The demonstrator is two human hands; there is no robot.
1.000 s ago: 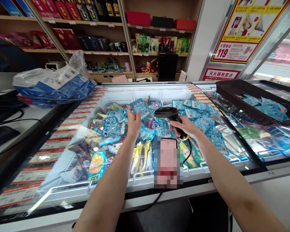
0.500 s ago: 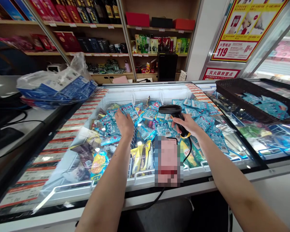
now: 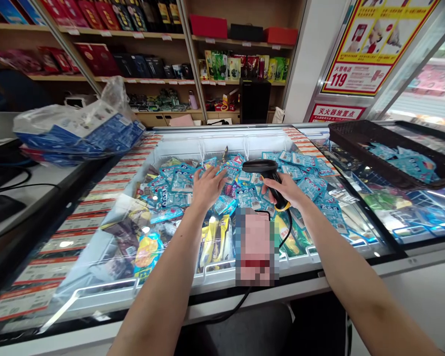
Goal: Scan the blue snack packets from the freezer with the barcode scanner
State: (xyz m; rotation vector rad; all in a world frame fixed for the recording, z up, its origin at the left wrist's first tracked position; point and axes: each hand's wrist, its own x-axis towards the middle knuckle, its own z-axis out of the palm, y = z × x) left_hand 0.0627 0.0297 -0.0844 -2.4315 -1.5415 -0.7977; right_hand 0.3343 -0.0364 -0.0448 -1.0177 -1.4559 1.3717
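Holding the black scanner (image 3: 259, 166) aloft in the right-hand grip (image 3: 283, 190), wrapped snugly around the handle! Up over the blue packets (image 3: 249, 197), to the right of the left-hand grip (image 3: 207, 187) and just beyond the blurred-out phone (image 3: 257, 242). Pointing nose-first to the left, with the long axis of the head lying side to side, almost level. Slanting down through the handle, rightward and back toward the wearer, to a yellow-trimmed end, with a black cable (image 3: 290, 225) curving away below. Across to the left-hand grip: unclosed, palm down, with fingers loosely fanned above more of the packets; touching or just clear, impossible to tell. Strewn at all angles across the glass-topped freezer (image 3: 300, 291), on the pane or under it, hard to say. Spotting more blue ones, too, in the dark basket (image 3: 359, 159) off to the right.
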